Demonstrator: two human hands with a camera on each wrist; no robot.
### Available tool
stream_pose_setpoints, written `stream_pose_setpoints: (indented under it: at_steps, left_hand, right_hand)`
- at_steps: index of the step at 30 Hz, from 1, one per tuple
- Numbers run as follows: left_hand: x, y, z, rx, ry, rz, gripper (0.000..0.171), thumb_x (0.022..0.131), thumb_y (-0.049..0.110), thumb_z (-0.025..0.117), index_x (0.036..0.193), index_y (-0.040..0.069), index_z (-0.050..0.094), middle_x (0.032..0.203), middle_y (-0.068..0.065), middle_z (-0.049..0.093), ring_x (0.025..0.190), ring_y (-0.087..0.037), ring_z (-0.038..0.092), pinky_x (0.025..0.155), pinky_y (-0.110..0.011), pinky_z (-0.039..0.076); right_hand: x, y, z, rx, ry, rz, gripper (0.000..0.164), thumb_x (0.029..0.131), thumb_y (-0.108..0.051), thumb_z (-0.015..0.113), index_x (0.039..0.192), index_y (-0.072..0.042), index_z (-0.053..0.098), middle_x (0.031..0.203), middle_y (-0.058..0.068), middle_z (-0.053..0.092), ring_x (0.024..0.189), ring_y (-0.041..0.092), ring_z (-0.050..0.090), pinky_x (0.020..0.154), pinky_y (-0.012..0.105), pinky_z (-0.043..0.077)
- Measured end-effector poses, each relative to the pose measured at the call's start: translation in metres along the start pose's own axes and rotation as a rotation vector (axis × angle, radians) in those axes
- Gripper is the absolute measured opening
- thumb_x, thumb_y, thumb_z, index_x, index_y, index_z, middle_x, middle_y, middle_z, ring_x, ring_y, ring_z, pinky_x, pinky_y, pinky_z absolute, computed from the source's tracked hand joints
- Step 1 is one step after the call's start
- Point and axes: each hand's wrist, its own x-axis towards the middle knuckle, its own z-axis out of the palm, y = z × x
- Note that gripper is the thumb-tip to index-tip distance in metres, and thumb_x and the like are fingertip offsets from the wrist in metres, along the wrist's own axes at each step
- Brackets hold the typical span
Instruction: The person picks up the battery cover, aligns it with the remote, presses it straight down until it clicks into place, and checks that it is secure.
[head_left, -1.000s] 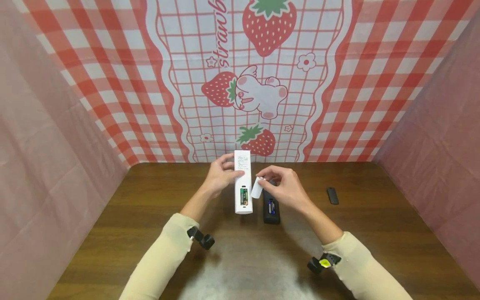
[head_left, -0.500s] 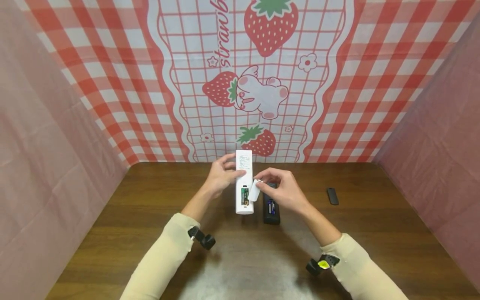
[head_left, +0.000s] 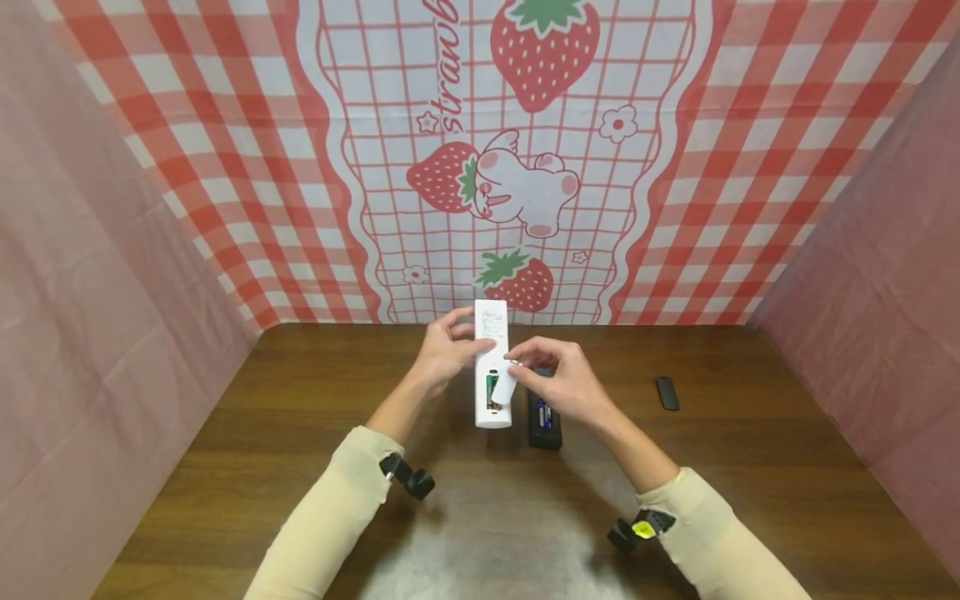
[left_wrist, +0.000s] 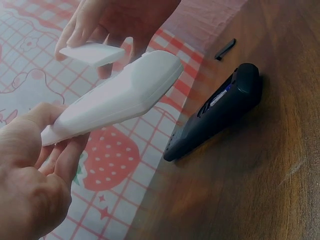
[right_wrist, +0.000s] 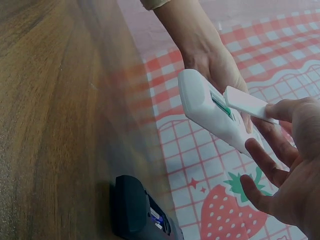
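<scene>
Head view: gripping white remote (head_left: 488,360) mid-frame with left hand (head_left: 444,354), pinching white cover (head_left: 505,386) partly over green battery (head_left: 491,389) with right hand (head_left: 561,380), near black remote (head_left: 545,427), with black cover (head_left: 667,393) farther right
Left wrist view: holding white remote left of centre, pinching white cover at upper left
Right wrist view: holding white cover tilted, right of centre

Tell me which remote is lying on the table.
The black remote, with blue batteries showing in its back; the white remote is held up in the left hand, off the table.
</scene>
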Motion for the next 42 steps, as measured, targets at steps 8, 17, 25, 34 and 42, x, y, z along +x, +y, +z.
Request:
stream_pose_setpoints:
  at_steps: [8,17,25,34,42]
  left_hand:
    - [0.001,-0.001,0.001,-0.010,0.002,0.001,0.074,0.097,-0.005,0.080,0.165,0.005,0.052,0.147,-0.030,0.072,0.095,-0.015,0.078,0.089,-0.036,0.074]
    - [0.000,0.000,0.003,-0.008,0.007,-0.007,0.072,0.098,-0.004,0.081,0.164,0.006,0.054,0.146,-0.029,0.073,0.096,-0.017,0.078,0.086,-0.033,0.074]
    - [0.000,0.000,0.003,-0.009,0.010,0.001,0.071,0.098,-0.004,0.081,0.163,0.005,0.055,0.145,-0.030,0.074,0.093,-0.014,0.077,0.083,-0.031,0.073]
    - [0.000,0.000,0.003,-0.014,0.011,-0.002,0.072,0.097,-0.006,0.081,0.163,0.006,0.055,0.143,-0.030,0.075,0.093,-0.015,0.077,0.082,-0.031,0.073]
    - [0.000,-0.001,0.003,-0.008,0.005,0.004,0.073,0.096,-0.005,0.081,0.163,0.005,0.054,0.143,-0.029,0.075,0.099,-0.018,0.078,0.087,-0.035,0.074]
  right_hand:
    - [0.000,0.001,0.002,0.001,-0.007,-0.003,0.014,0.101,-0.005,0.082,0.114,-0.002,0.083,0.102,0.017,0.084,0.089,0.008,0.073,0.087,0.031,0.066]
    - [0.000,0.004,0.005,0.013,-0.021,-0.009,0.013,0.099,-0.003,0.082,0.111,0.000,0.082,0.095,0.017,0.084,0.085,0.004,0.072,0.083,0.026,0.064]
    - [-0.001,0.006,0.008,0.022,-0.049,-0.007,0.012,0.098,-0.002,0.082,0.110,0.000,0.082,0.095,0.016,0.083,0.083,0.004,0.071,0.082,0.023,0.063]
    - [-0.002,0.008,0.010,0.021,-0.054,-0.016,0.011,0.099,-0.001,0.082,0.110,0.002,0.082,0.096,0.018,0.084,0.084,0.003,0.070,0.085,0.023,0.063]
    - [-0.003,0.008,0.015,-0.008,-0.040,-0.028,0.012,0.099,-0.003,0.082,0.111,0.000,0.083,0.103,0.018,0.085,0.089,0.003,0.072,0.086,0.026,0.064]
